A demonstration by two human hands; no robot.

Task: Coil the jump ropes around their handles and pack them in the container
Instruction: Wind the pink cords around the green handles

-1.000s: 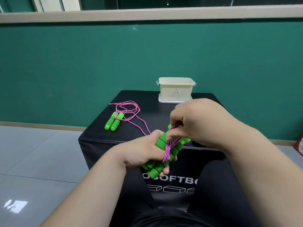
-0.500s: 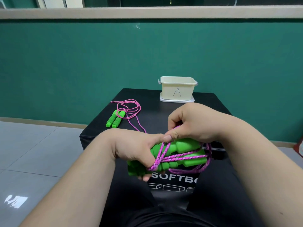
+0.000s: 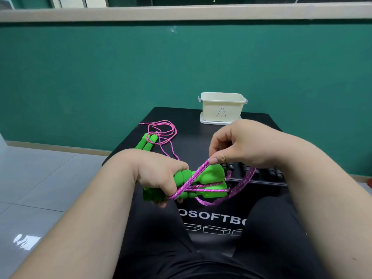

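Roughly half done: at frame centre the left hand (image 3: 159,174) grips the green handles (image 3: 211,174) while the right hand (image 3: 247,143) pinches the pink rope (image 3: 191,179) mid-wrap — the second jump rope (image 3: 150,142) lies uncoiled centre-left, and the container (image 3: 221,109) at upper centre awaits both.

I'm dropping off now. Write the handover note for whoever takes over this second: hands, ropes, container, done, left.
Left hand grips the pair of green handles over the lap. Right hand pinches the pink rope, a few turns round the handles, a loop hanging loose.
Second jump rope lies uncoiled on the black box, left side. Container marked A stands at the far edge, open; inside not visible.
Done: first coil partly wound. Left: finish it, pack it, coil and pack the second.
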